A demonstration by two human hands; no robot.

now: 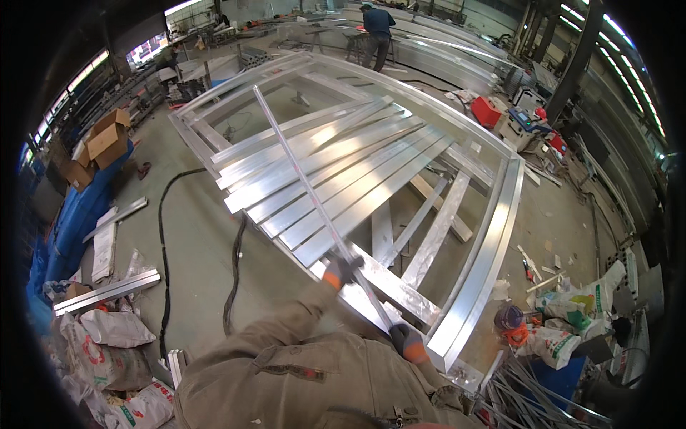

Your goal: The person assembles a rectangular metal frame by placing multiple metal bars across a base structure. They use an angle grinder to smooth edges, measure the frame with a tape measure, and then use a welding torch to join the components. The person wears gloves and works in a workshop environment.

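Both of my hands wear dark gloves with orange cuffs. My left hand (344,272) is closed round a long, slim metal bar (305,182), near its lower part. Closer to my body, my right hand (407,341) grips the bar's near end. The bar slants away to the far left, above a row of flat, shiny metal slats (343,168). Those slats lie side by side, a few askew, across a large metal frame (480,268) with a curved outer edge. Crossbars (437,232) of the frame show to the right of the slats.
Cardboard boxes (107,139) sit on blue wrapping (93,204) at left. White sacks (107,350) lie near left, and more bags (564,336) near right beside thin metal strips (532,390). Black cables (164,250) cross the floor. A person (376,36) stands at the far side.
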